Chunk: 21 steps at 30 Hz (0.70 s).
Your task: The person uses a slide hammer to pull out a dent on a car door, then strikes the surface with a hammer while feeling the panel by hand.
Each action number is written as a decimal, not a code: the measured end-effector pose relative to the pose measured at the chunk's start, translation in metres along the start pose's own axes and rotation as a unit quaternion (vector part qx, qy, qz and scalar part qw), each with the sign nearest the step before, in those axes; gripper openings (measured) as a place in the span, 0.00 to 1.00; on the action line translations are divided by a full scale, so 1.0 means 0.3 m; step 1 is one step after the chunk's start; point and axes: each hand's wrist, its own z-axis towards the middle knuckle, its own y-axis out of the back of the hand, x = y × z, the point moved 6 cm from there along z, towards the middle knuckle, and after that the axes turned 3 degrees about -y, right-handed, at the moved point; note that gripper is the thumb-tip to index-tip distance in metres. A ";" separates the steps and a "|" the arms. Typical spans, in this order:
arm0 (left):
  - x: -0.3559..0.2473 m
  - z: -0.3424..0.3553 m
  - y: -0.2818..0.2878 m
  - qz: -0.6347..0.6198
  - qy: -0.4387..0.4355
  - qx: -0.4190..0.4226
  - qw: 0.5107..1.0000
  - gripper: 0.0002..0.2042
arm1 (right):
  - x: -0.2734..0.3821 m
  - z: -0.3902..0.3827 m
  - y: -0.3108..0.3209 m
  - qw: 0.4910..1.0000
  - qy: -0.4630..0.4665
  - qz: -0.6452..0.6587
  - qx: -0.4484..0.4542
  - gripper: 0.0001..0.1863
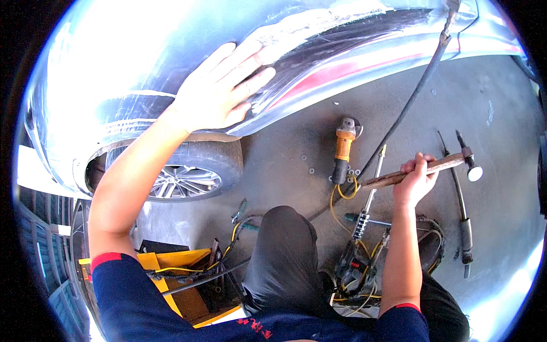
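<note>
Left hand spread on car panel; right hand clamped on hammer
Cable and grinder between; floor extends beyond panel's edge

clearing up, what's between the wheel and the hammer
Between the wheel and the hammer, the head view shows an orange grinder, a yellow cord, a dark cable and small rings.

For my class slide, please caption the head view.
Left hand on a scuffed car panel, right hand holding a wooden-handled hammer.
</note>
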 end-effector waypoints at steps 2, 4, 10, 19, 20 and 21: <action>0.034 -0.017 0.051 -0.007 -0.038 -0.007 0.999 0.37 | 0.027 -0.067 -0.081 0.995 0.035 -0.010 0.089 0.08; 0.134 -0.038 0.113 0.029 0.078 -0.074 0.994 0.35 | 0.037 -0.127 -0.145 0.980 0.075 -0.002 0.185 0.07; 0.269 -0.017 0.311 0.291 0.161 -0.045 0.942 0.37 | -0.015 -0.301 -0.317 0.863 0.173 -0.149 0.451 0.03; 0.216 0.049 0.234 0.183 0.124 -0.061 0.973 0.40 | -0.014 -0.373 -0.521 0.828 0.135 -0.252 0.483 0.09; 0.192 0.069 0.213 0.202 0.093 0.009 0.975 0.41 | -0.011 -0.396 -0.544 0.841 0.169 -0.175 0.483 0.08; 0.173 0.077 0.197 0.197 0.093 0.007 0.976 0.41 | -0.022 -0.403 -0.550 0.838 0.131 -0.206 0.488 0.09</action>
